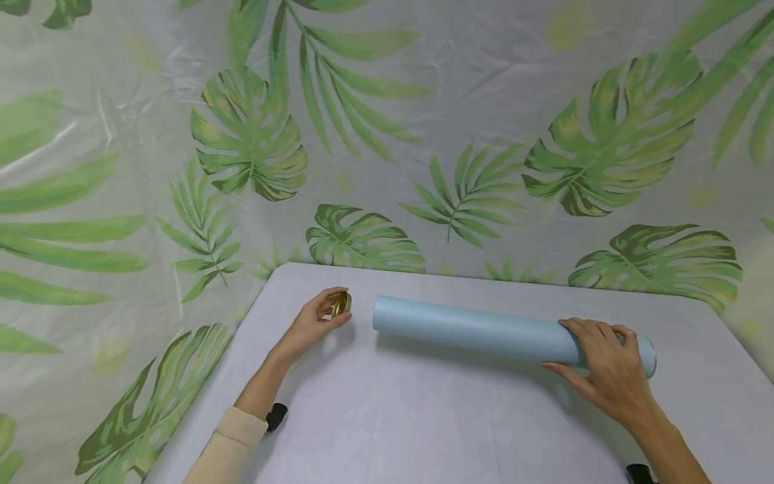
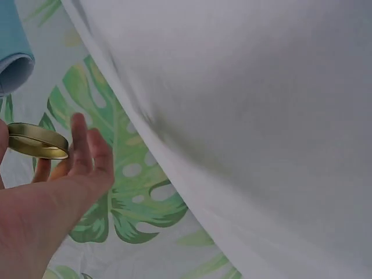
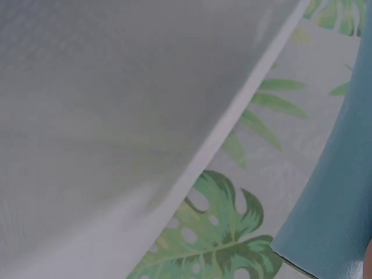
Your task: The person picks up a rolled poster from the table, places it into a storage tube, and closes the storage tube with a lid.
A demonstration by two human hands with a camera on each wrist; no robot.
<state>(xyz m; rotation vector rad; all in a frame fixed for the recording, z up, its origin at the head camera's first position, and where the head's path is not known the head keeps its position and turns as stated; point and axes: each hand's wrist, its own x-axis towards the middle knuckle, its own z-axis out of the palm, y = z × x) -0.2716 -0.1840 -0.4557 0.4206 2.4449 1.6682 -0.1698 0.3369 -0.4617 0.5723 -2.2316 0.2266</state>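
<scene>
My left hand (image 1: 314,319) pinches a shiny gold ring-shaped piece (image 1: 341,304) between thumb and fingers, above the left part of the table. In the left wrist view the gold ring (image 2: 38,140) appears shallow, with a bright inner side. My right hand (image 1: 611,373) grips a rolled-up light blue sheet (image 1: 471,329) near its right end, the fingers over the top and the thumb along the near side. The left end of the roll (image 2: 16,72) shows its hollow inside. In the right wrist view the blue roll (image 3: 331,203) fills the right side, and the hand is almost wholly hidden.
A white-covered table (image 1: 423,423) lies under both hands, its far edge running behind the roll. Behind it hangs a pale sheet with green leaf print (image 1: 471,101). A small black device (image 1: 276,417) sits at the left wrist, another (image 1: 639,474) at the right.
</scene>
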